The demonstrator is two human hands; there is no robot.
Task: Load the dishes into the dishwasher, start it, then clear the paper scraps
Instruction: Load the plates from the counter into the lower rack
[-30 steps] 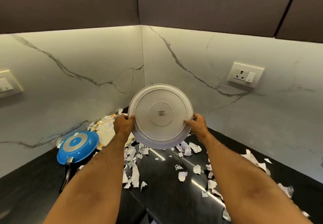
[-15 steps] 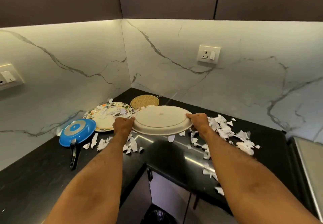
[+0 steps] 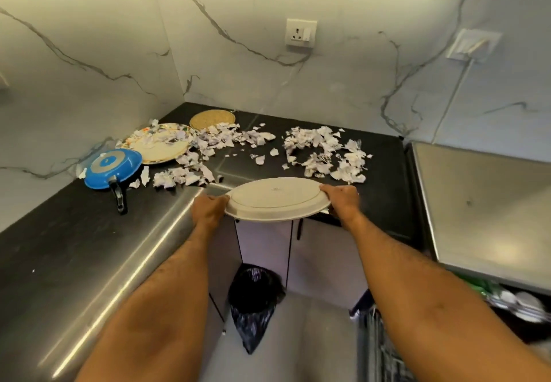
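Gripping a round cream plate [image 3: 277,199] by its opposite rims, the left hand [image 3: 208,210] and the right hand [image 3: 343,199] hold it upside down and nearly level, in the air just off the near edge of the black stone counter [image 3: 384,173]. Both hands have their fingers curled round the rim. The plate's matte underside shows a raised ring. Far left on the counter lie an overturned glossy blue pan [image 3: 111,168] with a black handle and a patterned plate [image 3: 158,146] strewn with torn white paper scraps [image 3: 325,155], more of which litter the counter. A woven round mat [image 3: 212,119] sits behind. Below stands a bin with a crinkled black liner [image 3: 253,301].
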